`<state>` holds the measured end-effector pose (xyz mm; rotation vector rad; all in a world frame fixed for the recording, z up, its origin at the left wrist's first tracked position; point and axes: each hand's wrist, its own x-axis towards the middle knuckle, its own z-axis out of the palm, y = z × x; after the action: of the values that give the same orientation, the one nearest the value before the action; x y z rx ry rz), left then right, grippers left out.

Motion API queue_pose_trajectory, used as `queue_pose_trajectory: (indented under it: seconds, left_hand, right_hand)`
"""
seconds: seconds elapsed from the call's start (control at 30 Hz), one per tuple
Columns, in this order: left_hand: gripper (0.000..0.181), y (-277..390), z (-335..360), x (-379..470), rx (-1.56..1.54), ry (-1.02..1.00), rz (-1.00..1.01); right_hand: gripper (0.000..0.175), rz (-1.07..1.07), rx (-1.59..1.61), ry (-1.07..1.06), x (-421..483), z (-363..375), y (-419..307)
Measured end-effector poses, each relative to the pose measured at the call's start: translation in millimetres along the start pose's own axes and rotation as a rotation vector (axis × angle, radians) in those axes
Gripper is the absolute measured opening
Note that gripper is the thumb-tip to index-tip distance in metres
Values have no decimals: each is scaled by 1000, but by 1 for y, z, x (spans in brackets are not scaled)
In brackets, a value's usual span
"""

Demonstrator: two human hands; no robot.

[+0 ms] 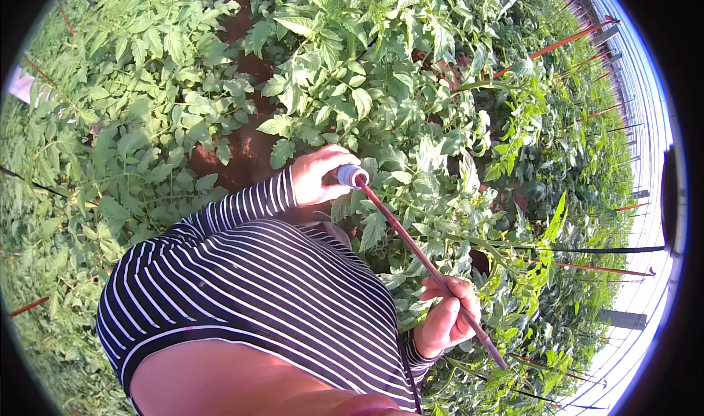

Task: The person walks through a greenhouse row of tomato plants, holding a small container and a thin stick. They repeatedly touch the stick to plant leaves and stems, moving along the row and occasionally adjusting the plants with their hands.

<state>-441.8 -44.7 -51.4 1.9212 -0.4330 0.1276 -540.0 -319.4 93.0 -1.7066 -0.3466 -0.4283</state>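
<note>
My left hand is wrapped around a small white bottle, its open mouth tilted toward the right. Into that mouth goes the reddish end of a long thin stick, possibly a brush; whatever is inside the bottle is hidden. My right hand grips the stick near its other end, between thumb and fingers. The stick slopes down to the right, and its greyish tail sticks out past the hand. Leafy tomato plants stand close around both hands.
A strip of reddish-brown soil runs between the plant rows. Red strings and a dark line stretch through the foliage at the right. Beyond them rises a bright greenhouse wall. More plants fill the left.
</note>
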Motion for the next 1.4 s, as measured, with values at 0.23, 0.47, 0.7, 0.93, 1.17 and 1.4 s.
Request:
queue_pose_trajectory:
  seconds: [0.23,0.47,0.7,0.93,1.17,1.4]
  left_hand:
    - [51,-72,-43,55,-157,-194,140]
    - [56,-128,-100,49,-251,-384,104]
    - [58,-183,-134,23,-253,-499,-7]
    - [55,-226,-154,-4,-346,-412,37]
    - [53,-241,-169,-23,-345,-465,65]
    - [56,-256,-171,-29,-444,-466,-26]
  right_hand:
    - [35,136,-351,-120,40,82,18]
    - [27,420,-110,-80,121,168,101]
    - [30,522,-87,-126,195,246,227]
    - [26,215,-124,35,240,289,261]
    - [19,170,-279,-111,279,256,337]
    - [24,-121,-787,-209,284,284,310]
